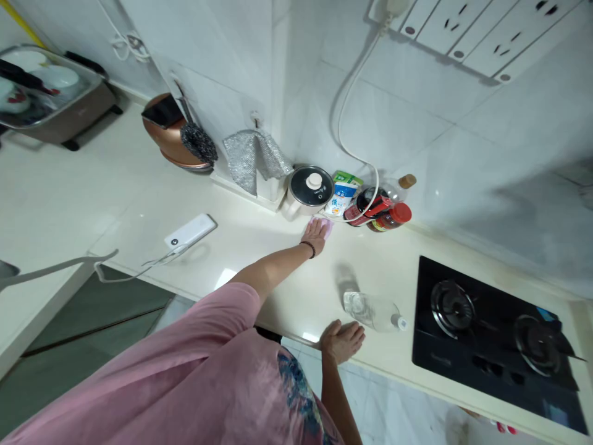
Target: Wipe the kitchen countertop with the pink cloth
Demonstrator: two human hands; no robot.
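Note:
My left hand [315, 237], with a dark beaded bracelet at the wrist, presses a pink cloth [327, 227] against the white countertop [278, 259]. Most of the cloth is hidden under the palm and fingers. Just beyond it stand a small cream pot [302, 207] with a dark lid and a white-and-blue packet [341, 196]. Down at the counter's front edge, my right hand [341, 341] rests flat and holds nothing, fingers stretched out. Close to it is a clear plastic bottle [373, 311] with a white cap.
Red-capped jar [393, 217] and dark bottles line the wall under a hanging cable [340, 123]. A black gas stove [495, 340] lies right. Leftward are a white power bank [191, 233] with a cable, a hanging silver cloth [254, 159], copper-coloured pan [171, 139] and an electric pan of dishes [60, 117].

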